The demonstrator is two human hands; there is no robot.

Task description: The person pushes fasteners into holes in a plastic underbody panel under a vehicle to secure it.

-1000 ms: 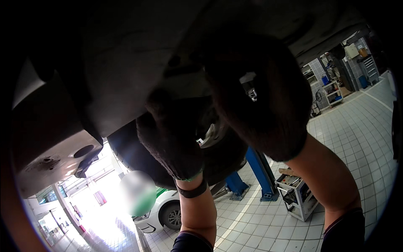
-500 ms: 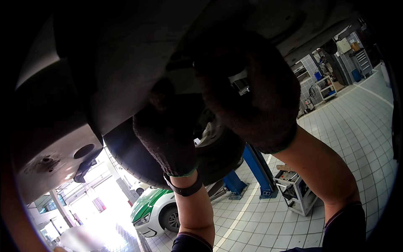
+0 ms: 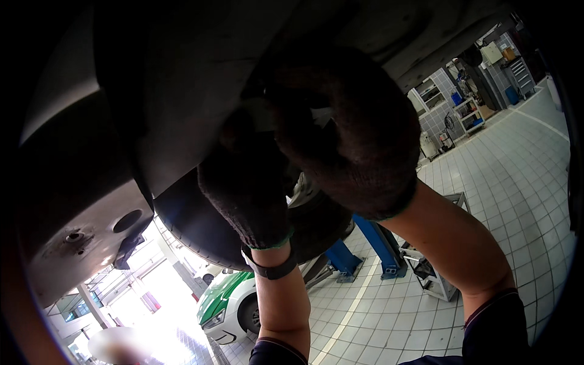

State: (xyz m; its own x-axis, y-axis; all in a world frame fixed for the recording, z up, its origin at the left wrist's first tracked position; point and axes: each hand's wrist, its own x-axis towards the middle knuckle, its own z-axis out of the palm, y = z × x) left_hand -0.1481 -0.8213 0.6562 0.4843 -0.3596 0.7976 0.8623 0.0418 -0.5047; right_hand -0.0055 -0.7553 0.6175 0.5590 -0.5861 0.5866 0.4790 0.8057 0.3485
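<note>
Both gloves are up under the car; the left hand (image 3: 246,191) is right by the edge of the dark panel (image 3: 173,103), its fingers too shadowed to tell open or closed; the right hand (image 3: 365,140), just higher, has its fingers curled, though on what, I can't tell; behind the left hand hangs the tyre (image 3: 194,234); beyond, a blue post (image 3: 376,243); farther left, a green-and-white car (image 3: 226,307).

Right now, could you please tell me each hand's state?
Left hand: gloved; too dark to tell its grip.
Right hand: partly curled; anything held cannot be told.
</note>
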